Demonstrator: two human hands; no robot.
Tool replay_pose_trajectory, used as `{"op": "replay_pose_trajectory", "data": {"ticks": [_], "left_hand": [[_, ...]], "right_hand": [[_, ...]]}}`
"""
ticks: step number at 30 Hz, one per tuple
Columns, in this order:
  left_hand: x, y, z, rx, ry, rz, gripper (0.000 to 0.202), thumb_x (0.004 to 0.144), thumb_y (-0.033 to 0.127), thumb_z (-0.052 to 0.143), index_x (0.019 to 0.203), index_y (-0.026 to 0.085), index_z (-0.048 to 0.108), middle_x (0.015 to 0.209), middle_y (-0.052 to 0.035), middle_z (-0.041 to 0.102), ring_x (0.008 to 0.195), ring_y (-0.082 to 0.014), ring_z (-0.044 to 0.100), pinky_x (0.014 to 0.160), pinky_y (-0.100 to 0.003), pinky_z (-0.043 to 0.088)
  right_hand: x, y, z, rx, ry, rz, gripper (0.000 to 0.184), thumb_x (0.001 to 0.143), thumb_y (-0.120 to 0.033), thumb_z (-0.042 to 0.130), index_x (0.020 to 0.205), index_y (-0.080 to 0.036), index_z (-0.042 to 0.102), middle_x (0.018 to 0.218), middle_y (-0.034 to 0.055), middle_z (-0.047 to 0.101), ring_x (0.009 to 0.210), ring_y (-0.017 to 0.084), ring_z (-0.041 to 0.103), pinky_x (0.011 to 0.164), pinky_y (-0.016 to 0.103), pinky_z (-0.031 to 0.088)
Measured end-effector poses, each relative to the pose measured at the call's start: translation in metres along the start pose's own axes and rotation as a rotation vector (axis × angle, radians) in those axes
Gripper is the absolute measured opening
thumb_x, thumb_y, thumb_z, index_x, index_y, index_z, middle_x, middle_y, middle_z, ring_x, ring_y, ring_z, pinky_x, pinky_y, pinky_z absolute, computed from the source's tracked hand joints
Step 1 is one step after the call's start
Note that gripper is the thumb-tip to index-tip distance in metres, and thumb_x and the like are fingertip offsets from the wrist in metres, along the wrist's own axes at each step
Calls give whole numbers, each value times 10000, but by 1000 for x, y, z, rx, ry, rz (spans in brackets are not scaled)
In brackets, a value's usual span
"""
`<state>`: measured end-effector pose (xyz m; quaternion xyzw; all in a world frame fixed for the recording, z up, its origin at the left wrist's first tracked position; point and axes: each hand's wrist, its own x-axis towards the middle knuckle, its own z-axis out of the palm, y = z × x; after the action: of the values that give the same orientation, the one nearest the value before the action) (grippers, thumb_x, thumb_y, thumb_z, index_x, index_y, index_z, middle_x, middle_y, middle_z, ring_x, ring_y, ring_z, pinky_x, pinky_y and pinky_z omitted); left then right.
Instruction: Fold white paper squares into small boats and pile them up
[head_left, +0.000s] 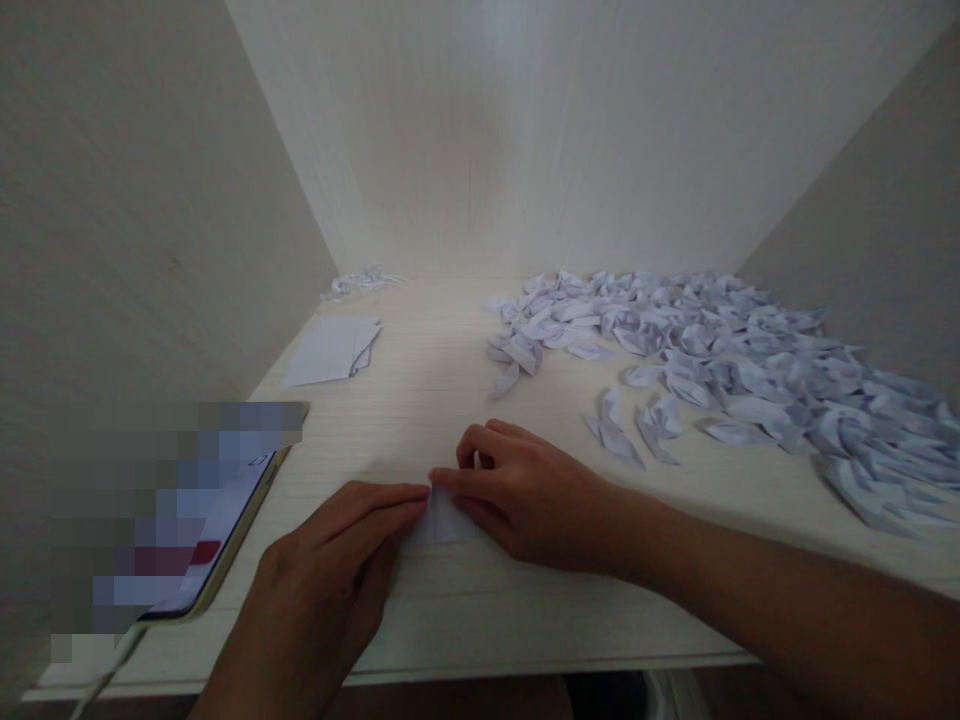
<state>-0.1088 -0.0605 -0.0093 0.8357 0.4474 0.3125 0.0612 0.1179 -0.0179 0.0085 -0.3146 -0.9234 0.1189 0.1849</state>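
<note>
A small white piece of paper (448,520) with a crease down it lies near the front of the table, between my hands. My left hand (337,560) is closed, its fingertips pressed together on the paper's left side and top corner. From the right, my right hand (517,490) pinches the same paper with thumb and forefinger, its other fingers curled. Both hands' fingertips nearly meet at the top of the sheet. My fingers hide parts of its edges.
Many folded white paper pieces (675,340) are heaped along the right side, with two loose folded pieces (615,430) nearer. A stack of white paper sheets (330,348) and small paper scraps (365,281) lie back left. A phone (225,520) with a cable leans at left. Panels enclose the table.
</note>
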Motion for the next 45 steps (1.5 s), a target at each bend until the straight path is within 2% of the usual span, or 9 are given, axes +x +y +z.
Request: {"op": "replay_pose_trajectory", "data": {"ticks": [6,14,20,25,45], "left_hand": [[-2,-1,5,19,2,-17,260,927,218,497,1039,291,720,1112,-22,727,929,-190,725,817,-304,621],[1,0,3,21,-12,43,262,920,201,502,1044,262,725,1092,-36,724,936,-184,718,829,-280,612],[-1,-1,8,32,9,21,258,937,205,493,1012,254,735,1074,-36,720,906,-182,717,805,-281,613],[0,0,9,18,-22,11,257,953,202,489,1027,234,733,1076,-50,704,921,-176,701,813,-283,606],[-1,-2,11,-14,-18,49,237,953,162,495,1047,236,700,1049,-27,692,924,-162,670,819,-280,588]], "right_hand": [[-1,-1,0,-68,-23,-22,267,969,-207,505,1169,-195,682,968,93,584,797,169,515,735,313,449],[-1,-3,0,-122,-22,-31,245,976,-204,503,1140,-195,684,960,98,583,789,173,504,710,312,450],[0,-3,0,-122,-34,-25,257,974,-200,502,1158,-186,681,971,105,577,796,174,508,715,314,452],[0,-3,1,-137,-40,-28,254,975,-201,506,1165,-193,675,971,97,572,799,167,507,731,312,453],[0,-3,2,-133,-30,-10,260,971,-219,515,1163,-195,690,982,100,579,796,164,513,711,300,445]]}}
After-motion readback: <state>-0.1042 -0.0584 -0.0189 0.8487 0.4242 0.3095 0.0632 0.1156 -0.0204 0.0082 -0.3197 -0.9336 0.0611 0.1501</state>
